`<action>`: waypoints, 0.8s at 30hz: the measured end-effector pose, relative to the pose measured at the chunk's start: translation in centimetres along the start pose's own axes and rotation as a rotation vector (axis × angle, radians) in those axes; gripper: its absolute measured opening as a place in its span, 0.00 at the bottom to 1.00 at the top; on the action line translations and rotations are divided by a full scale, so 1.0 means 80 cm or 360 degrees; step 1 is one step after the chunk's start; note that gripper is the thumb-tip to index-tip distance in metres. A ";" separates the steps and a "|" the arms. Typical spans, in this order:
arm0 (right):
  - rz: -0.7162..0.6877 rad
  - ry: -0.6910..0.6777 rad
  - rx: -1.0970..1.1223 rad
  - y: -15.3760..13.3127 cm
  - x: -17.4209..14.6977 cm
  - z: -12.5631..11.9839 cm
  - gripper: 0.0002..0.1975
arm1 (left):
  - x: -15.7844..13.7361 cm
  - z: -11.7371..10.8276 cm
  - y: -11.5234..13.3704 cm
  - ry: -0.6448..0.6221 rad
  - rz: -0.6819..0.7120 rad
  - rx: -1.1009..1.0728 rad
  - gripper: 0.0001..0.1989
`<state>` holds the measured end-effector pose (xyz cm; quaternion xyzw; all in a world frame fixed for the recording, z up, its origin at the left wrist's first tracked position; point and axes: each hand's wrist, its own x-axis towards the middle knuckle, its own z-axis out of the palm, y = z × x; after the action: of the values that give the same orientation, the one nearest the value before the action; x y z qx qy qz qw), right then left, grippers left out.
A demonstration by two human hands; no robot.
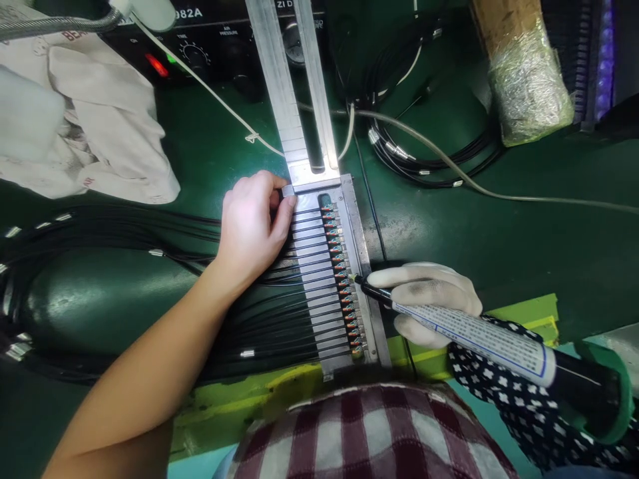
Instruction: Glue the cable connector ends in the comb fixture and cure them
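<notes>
A metal fixture lies on the green work surface, with a row of black cables laid side by side across it. Their stripped ends show small coloured wires and metal connectors along the fixture's right side. My bare left hand pinches the upper left corner of the fixture, thumb over the edge, fingertips partly hidden. In a white glove, my right hand grips a thick marker-like pen with a printed white label and black ends. Its tip is at the connectors, about midway down the row; whether it touches is unclear.
A long slotted metal bar adjoins the fixture's top. Behind stands a black control box with lit indicators. Cable coils lie left and upper right. A crumpled cloth and a plastic-wrapped block flank the back.
</notes>
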<state>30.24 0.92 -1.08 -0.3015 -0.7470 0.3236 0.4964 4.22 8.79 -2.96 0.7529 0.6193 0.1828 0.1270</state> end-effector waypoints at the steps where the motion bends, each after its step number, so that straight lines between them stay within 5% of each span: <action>1: -0.0005 0.0002 0.0007 0.001 -0.001 0.000 0.10 | 0.000 0.000 0.000 -0.0003 -0.0003 -0.0009 0.07; 24: 0.0046 0.0021 -0.0090 -0.012 -0.010 0.000 0.08 | 0.000 -0.001 0.001 0.0004 -0.0015 -0.0037 0.06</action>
<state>30.37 -0.29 -0.73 -0.3282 -0.7481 0.3076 0.4879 4.29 8.75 -2.88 0.7482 0.6209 0.1902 0.1358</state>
